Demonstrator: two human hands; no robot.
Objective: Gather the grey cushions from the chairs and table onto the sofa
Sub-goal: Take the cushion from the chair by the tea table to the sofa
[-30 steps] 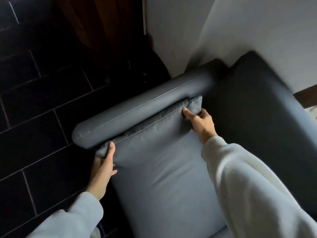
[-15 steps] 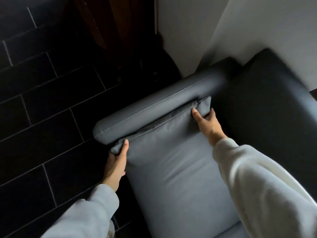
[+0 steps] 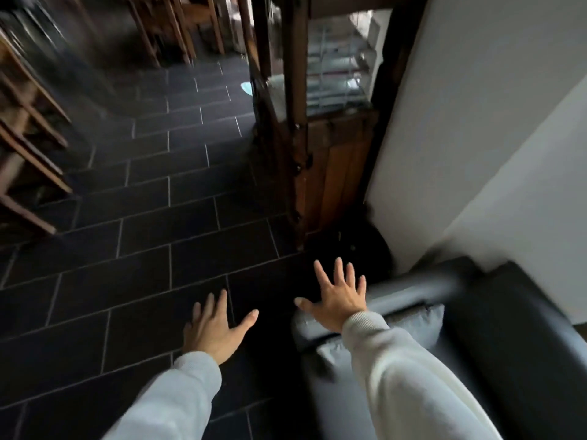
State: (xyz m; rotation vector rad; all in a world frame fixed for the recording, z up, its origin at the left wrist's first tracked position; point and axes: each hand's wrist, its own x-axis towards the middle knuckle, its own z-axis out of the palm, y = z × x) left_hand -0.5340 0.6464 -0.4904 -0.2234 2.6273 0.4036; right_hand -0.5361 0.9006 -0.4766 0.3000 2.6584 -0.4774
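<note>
A grey cushion (image 3: pixel 413 325) lies on the dark sofa (image 3: pixel 508 344) at the lower right, its top edge against the sofa's rolled armrest (image 3: pixel 409 289). My right hand (image 3: pixel 336 293) hovers over the near end of that armrest, fingers spread, holding nothing. Left of the sofa, my left hand (image 3: pixel 216 325) is over the floor, also spread and empty. My right sleeve hides much of the cushion.
Dark tiled floor (image 3: pixel 143 233) fills the left and middle. Wooden chairs (image 3: pixel 28 154) stand at the left edge and more wooden furniture legs at the top. A wooden glass-fronted cabinet (image 3: pixel 320 128) stands beside a white wall (image 3: pixel 476 122) behind the sofa.
Both hands have let go of the grey cushion's corners and lifted away with fingers spread. The view has swung up and left toward the floor and chairs.
</note>
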